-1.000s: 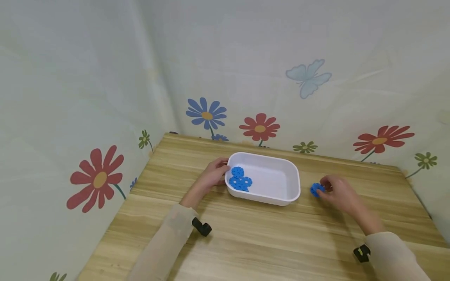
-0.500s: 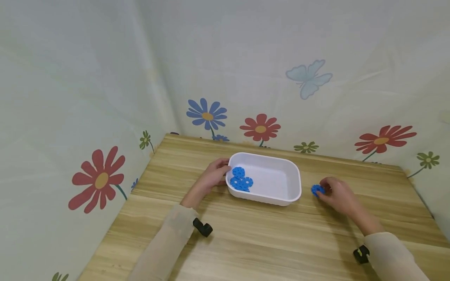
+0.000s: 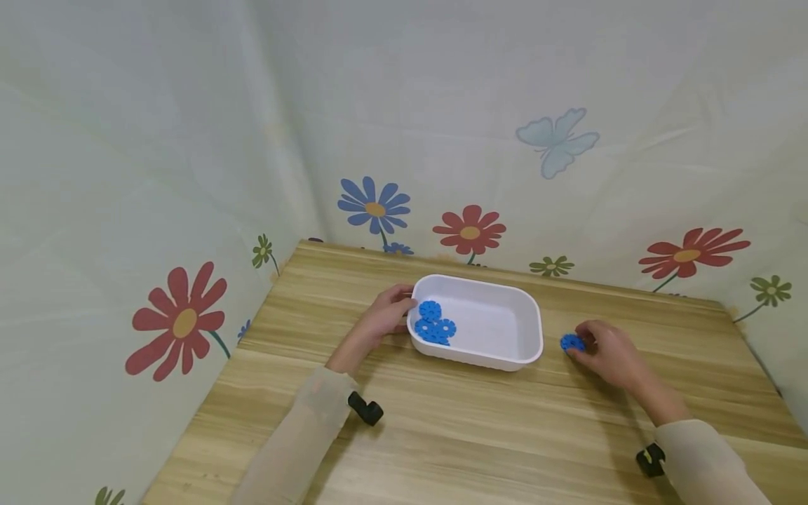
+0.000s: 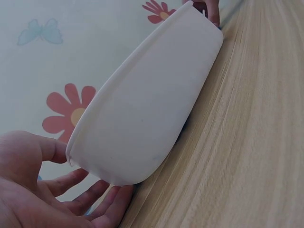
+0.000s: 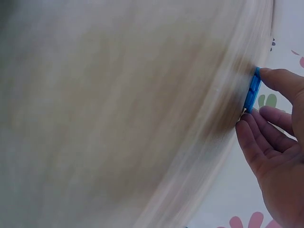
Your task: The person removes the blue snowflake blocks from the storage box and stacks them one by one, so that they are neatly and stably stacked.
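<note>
A white plastic tray (image 3: 486, 358) stands on the wooden table, with several flat blue notched discs (image 3: 430, 311) gathered in its left end. My left hand (image 3: 385, 312) holds that end; in the left wrist view the thumb is at the rim and the fingers (image 4: 92, 194) lie against the lower wall. To the right of the tray, my right hand (image 3: 609, 351) pinches blue snowflake discs (image 3: 571, 342) low at the tabletop. The right wrist view shows these discs (image 5: 252, 91) edge-on, the thumb at one edge and the fingertips at the opposite edge.
The wooden table (image 3: 467, 435) meets a pale flower-printed curtain (image 3: 404, 105) behind and at the sides. Each wrist carries a black mount, one on the left wrist (image 3: 366, 408) and one on the right wrist (image 3: 650, 459).
The discs in my right hand were tilted up a second ago and now lie flatter on the table. The right thumb has drawn back to their near edge. The left hand stays on the tray.
</note>
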`<state>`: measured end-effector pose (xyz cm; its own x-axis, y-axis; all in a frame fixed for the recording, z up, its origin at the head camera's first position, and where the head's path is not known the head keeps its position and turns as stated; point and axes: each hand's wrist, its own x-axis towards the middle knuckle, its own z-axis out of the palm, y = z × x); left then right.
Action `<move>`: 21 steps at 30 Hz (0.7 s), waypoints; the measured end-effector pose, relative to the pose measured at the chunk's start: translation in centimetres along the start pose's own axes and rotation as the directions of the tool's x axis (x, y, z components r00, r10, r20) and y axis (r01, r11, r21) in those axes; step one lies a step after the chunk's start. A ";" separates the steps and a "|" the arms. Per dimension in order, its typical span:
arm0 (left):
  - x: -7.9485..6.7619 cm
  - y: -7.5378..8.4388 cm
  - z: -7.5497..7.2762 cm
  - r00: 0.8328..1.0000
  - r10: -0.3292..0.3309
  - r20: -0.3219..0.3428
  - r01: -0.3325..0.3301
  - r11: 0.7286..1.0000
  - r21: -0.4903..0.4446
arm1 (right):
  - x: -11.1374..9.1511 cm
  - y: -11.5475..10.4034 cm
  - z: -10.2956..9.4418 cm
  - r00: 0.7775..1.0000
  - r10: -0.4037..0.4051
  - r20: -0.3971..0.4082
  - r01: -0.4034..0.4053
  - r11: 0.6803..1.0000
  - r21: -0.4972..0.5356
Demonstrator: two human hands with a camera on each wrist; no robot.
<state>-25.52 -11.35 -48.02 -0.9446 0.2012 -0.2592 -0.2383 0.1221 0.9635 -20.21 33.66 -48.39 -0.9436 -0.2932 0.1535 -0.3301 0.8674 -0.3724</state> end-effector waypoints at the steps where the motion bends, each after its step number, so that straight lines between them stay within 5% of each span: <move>1: 0.0 0.0 0.0 1.000 0.001 0.002 -0.001 1.000 -0.001 | 0.0 0.0 0.0 1.000 -0.001 0.000 0.001 1.000 -0.003; 21: 0.0 -0.2 -0.3 1.000 -0.002 0.010 0.002 1.000 -0.006 | 0.2 -1.0 0.3 0.998 -0.060 0.022 0.062 0.995 -0.076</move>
<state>-25.53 -11.62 -48.15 -0.9418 0.2107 -0.2619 -0.2416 0.1172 0.9633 -20.08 32.57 -48.23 -0.9224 -0.3538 0.1552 -0.3850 0.8756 -0.2918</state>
